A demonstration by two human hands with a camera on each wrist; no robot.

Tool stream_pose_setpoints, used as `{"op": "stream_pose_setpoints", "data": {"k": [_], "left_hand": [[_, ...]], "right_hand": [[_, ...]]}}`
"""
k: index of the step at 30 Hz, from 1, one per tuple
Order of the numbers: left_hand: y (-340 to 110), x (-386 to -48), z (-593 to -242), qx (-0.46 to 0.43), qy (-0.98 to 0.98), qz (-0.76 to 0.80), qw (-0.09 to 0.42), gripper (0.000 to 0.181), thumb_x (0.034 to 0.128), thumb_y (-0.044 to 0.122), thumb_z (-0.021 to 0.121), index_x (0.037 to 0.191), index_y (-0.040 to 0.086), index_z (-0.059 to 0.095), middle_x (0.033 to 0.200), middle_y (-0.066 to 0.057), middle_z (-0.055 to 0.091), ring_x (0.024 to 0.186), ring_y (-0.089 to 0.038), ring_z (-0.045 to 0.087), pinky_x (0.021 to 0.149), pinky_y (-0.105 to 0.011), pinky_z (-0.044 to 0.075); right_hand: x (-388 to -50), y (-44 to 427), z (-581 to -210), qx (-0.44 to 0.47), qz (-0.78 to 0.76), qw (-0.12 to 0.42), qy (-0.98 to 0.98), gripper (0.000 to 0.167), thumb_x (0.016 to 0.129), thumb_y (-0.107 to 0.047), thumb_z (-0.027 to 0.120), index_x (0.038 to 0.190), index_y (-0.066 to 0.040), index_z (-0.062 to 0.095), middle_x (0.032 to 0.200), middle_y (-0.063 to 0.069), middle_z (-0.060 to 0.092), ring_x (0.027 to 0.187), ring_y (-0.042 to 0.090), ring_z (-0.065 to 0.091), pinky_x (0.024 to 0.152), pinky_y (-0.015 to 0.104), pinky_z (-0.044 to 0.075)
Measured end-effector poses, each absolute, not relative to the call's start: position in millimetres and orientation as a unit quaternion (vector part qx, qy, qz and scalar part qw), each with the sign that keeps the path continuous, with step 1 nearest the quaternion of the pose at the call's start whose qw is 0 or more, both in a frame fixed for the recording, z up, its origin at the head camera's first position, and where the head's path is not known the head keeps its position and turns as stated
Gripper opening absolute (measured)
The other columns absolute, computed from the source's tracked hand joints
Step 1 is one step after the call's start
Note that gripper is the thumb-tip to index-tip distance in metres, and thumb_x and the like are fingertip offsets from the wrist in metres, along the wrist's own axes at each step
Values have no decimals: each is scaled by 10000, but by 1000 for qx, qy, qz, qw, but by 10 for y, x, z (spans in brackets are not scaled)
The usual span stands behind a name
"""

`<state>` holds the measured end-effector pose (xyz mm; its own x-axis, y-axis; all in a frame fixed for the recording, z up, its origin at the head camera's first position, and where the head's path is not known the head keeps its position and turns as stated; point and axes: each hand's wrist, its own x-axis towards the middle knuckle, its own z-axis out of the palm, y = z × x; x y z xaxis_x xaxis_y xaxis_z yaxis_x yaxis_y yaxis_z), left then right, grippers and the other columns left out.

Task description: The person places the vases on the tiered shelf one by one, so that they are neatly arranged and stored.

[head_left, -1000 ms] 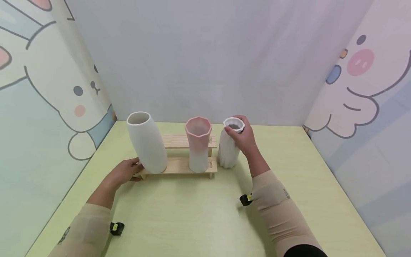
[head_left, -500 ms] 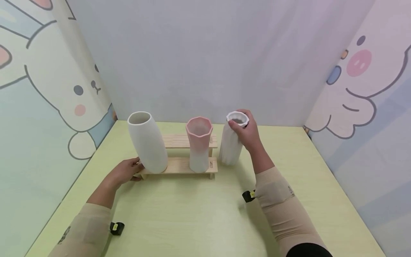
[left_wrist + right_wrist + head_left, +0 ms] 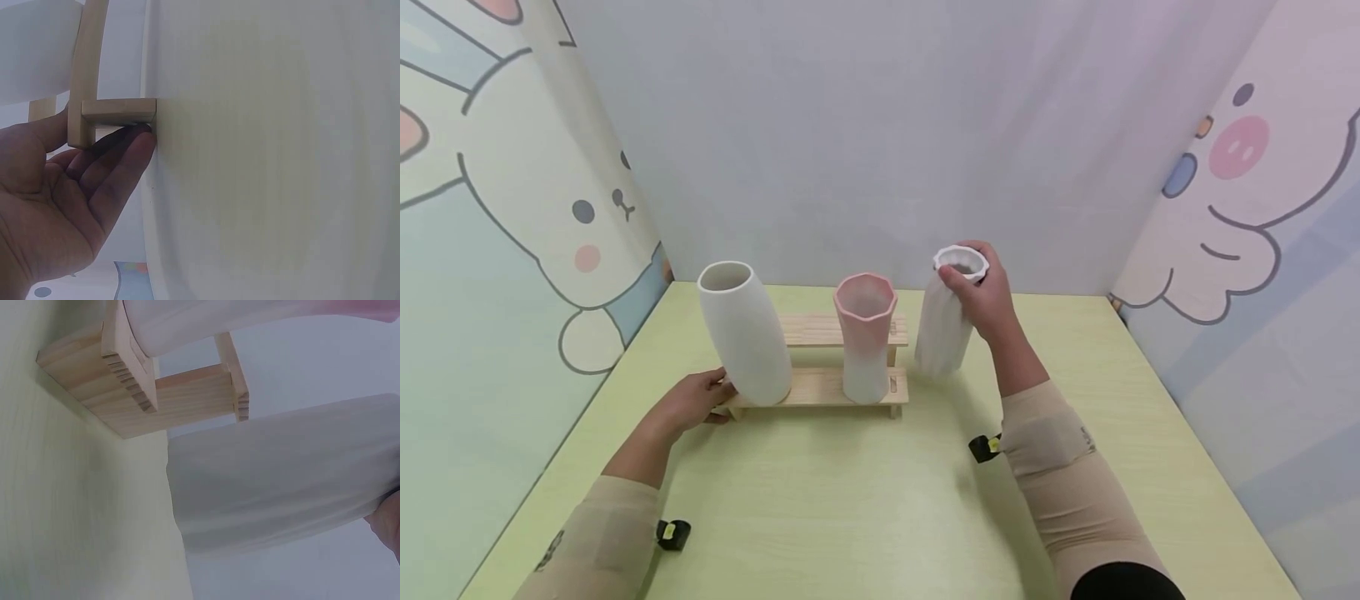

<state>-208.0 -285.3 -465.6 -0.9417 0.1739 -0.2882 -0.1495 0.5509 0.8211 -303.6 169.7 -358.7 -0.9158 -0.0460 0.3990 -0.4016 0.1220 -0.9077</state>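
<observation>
My right hand (image 3: 994, 307) grips a white fluted vase (image 3: 942, 333) near its rim, thumb at the front and fingers behind. The vase is held off the table, slightly tilted, to the right of a two-step wooden stand (image 3: 816, 385). In the right wrist view the vase's ribbed body (image 3: 281, 472) lies beside the stand's end. My left hand (image 3: 688, 402) holds the left end of the lower step, with the thumb above and curled fingers against its leg (image 3: 122, 111). On that step stand a smooth tall white vase (image 3: 745, 333) and a pink-rimmed vase (image 3: 866, 350).
The stand's upper step (image 3: 811, 330) lies behind the two standing vases. A pale yellow-green table (image 3: 820, 500) is bounded by a grey backdrop (image 3: 880, 150) and printed cartoon side panels. Small black devices (image 3: 673, 534) are at both wrists.
My right hand has lifted the white fluted vase up from the table and slightly to the right and back. The left hand, the stand and the other two vases have stayed put.
</observation>
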Motion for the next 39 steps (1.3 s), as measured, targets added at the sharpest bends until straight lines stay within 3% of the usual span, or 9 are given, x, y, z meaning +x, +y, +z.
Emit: {"op": "stream_pose_setpoints", "data": {"k": [39], "left_hand": [[-2829, -2126, -4661, 8, 868, 467, 171, 702, 1014, 491, 470, 1559, 100, 263, 1485, -284, 408, 1336, -454, 440, 856, -376, 611]], "right_hand": [[-3127, 1680, -2894, 160, 634, 146, -743, 493, 821, -393, 739, 1215, -169, 545, 1054, 41, 644, 861, 213, 633, 723, 321, 567]]}}
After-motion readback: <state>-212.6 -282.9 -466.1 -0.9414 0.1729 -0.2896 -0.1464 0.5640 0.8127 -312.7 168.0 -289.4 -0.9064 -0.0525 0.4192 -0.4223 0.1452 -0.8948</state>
